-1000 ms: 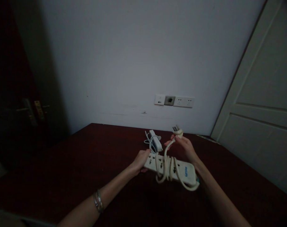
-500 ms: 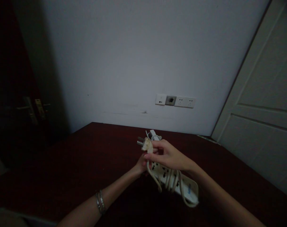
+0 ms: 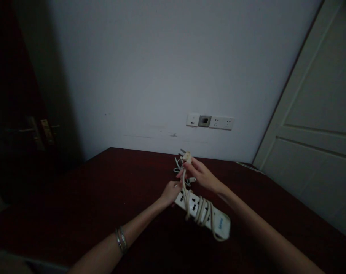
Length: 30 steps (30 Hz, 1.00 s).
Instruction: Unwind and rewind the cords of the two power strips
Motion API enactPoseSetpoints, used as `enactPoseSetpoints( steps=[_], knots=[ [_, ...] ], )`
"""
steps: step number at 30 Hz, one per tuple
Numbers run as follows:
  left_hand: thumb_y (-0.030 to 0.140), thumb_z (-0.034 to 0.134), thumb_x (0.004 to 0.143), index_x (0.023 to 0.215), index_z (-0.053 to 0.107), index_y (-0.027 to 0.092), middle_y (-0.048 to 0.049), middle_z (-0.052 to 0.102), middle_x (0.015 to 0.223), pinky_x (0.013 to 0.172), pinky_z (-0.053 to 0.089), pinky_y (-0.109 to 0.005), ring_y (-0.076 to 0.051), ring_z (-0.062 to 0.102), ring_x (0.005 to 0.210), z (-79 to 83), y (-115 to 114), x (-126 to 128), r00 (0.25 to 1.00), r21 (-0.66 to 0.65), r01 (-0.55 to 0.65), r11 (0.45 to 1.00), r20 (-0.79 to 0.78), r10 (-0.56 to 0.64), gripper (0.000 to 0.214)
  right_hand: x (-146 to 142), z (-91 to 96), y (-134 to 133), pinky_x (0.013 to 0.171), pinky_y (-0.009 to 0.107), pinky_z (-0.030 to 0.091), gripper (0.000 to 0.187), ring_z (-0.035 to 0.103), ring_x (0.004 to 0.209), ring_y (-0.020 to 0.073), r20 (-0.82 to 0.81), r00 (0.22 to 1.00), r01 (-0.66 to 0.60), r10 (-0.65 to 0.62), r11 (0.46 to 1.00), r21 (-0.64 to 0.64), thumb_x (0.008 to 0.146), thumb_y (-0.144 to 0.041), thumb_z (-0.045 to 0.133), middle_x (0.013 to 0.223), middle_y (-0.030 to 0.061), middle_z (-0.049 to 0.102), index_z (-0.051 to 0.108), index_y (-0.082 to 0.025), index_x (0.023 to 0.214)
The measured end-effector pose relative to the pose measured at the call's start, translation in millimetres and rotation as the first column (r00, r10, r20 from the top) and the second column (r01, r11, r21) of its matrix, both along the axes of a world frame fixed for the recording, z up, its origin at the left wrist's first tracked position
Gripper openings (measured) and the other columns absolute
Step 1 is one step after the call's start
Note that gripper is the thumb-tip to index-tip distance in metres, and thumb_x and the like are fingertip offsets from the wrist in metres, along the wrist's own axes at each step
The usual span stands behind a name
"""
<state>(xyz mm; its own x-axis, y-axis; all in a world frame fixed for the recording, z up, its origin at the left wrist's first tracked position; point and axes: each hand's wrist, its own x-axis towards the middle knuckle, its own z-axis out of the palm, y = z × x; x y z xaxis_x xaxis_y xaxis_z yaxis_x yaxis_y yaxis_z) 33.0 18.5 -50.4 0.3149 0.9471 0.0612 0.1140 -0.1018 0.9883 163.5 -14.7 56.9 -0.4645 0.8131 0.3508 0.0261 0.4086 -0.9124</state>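
Above the dark red table I hold a white power strip (image 3: 222,225) by its far left end with my left hand (image 3: 170,193), fingers closed round it. Its cream cord (image 3: 201,211) is wound several times about the strip's body. My right hand (image 3: 203,173) pinches the cord's plug (image 3: 187,156), whose metal prongs point up and to the left. From the plug the cord runs down past my left hand to the strip. Behind my right hand, a thin white cable (image 3: 177,164) with a small connector lies on the table, partly hidden.
The dark red table (image 3: 90,190) reaches back to a pale wall with a row of sockets (image 3: 221,122) and a grey network outlet (image 3: 204,121). A white panelled door (image 3: 312,114) stands on the right, a dark door with a handle (image 3: 47,129) on the left.
My right hand has lifted the plug up and away from my left hand, drawing the cord longer between them. The power strip has shifted slightly left, uncovering more of the thin cable behind.
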Motion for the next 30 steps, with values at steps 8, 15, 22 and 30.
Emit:
enactPoseSetpoints(
  steps=[8, 15, 22, 30],
  knots=[
    [0.058, 0.045, 0.075, 0.06, 0.053, 0.014, 0.0013, 0.049, 0.046, 0.033, 0.025, -0.019, -0.008, 0.041, 0.035, 0.0, 4.0, -5.0, 0.999, -0.014, -0.008, 1.0, -0.033, 0.008, 0.048, 16.2, -21.6, 13.1, 0.056, 0.029, 0.049, 0.04, 0.063, 0.055, 0.0142, -0.068, 0.994, -0.104, 0.09, 0.963, -0.247, 0.083, -0.056, 0.043, 0.075, 0.0016, 0.065, 0.033, -0.024, 0.104],
    [0.056, 0.042, 0.076, 0.058, 0.053, 0.014, 0.0002, 0.052, 0.048, 0.027, 0.021, -0.019, -0.007, 0.038, 0.03, 1.8, -0.9, -2.6, 0.997, -0.052, 0.081, 0.995, -0.012, -0.082, 0.048, 7.1, -24.0, 9.1, 0.049, 0.024, 0.046, 0.037, 0.061, 0.052, 0.0133, 0.253, 0.96, -0.12, 0.122, 0.993, -0.024, 0.089, -0.053, 0.032, 0.069, -0.0002, 0.062, 0.036, -0.022, 0.11],
    [0.052, 0.045, 0.076, 0.062, 0.056, 0.013, 0.0012, 0.051, 0.046, 0.025, 0.02, -0.018, -0.007, 0.037, 0.027, 10.0, -0.4, -6.1, 0.999, -0.065, 0.026, 0.998, 0.028, -0.024, 0.043, 21.7, -17.0, -0.2, 0.048, 0.024, 0.044, 0.034, 0.057, 0.048, 0.0121, 0.384, 0.923, -0.039, 0.002, 0.995, 0.091, 0.092, -0.05, 0.027, 0.066, 0.0005, 0.062, 0.038, -0.02, 0.104],
    [0.048, 0.047, 0.078, 0.064, 0.057, 0.012, 0.0015, 0.05, 0.043, 0.026, 0.019, -0.019, -0.008, 0.038, 0.027, 18.0, 1.7, -9.6, 0.996, -0.092, -0.048, 0.995, 0.077, 0.055, 0.04, 24.7, -4.8, -10.4, 0.047, 0.023, 0.041, 0.03, 0.055, 0.051, 0.0119, 0.274, 0.961, 0.031, -0.039, 0.999, 0.032, 0.09, -0.049, 0.034, 0.064, 0.0, 0.062, 0.039, -0.021, 0.097]
  ],
)
